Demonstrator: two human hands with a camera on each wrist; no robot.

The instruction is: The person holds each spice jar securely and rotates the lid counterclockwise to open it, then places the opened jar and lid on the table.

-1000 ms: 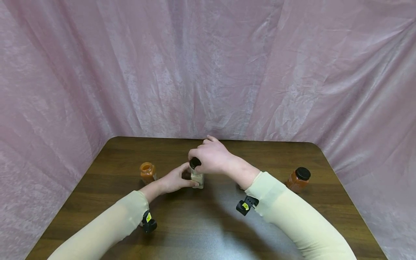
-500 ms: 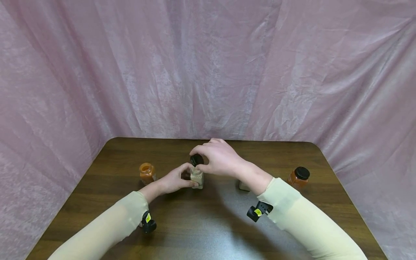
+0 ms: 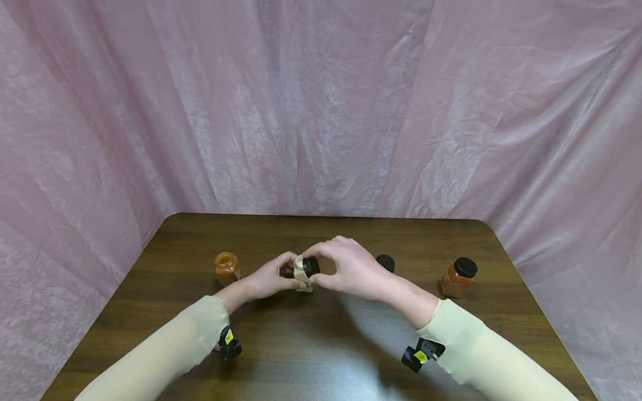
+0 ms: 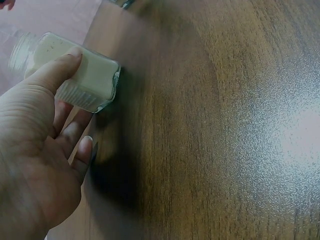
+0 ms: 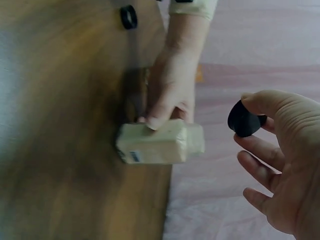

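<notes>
Comparing with 0.5 s ago, the black cap [image 3: 311, 266] is now off the pale spice jar [image 3: 302, 273] and lower, beside its open neck, so the jar stands uncapped on the wooden table [image 3: 321, 345]. The right hand [image 3: 351, 270] pinches the cap between thumb and forefinger, other fingers spread. The left hand [image 3: 271, 277] grips the jar's body.
</notes>
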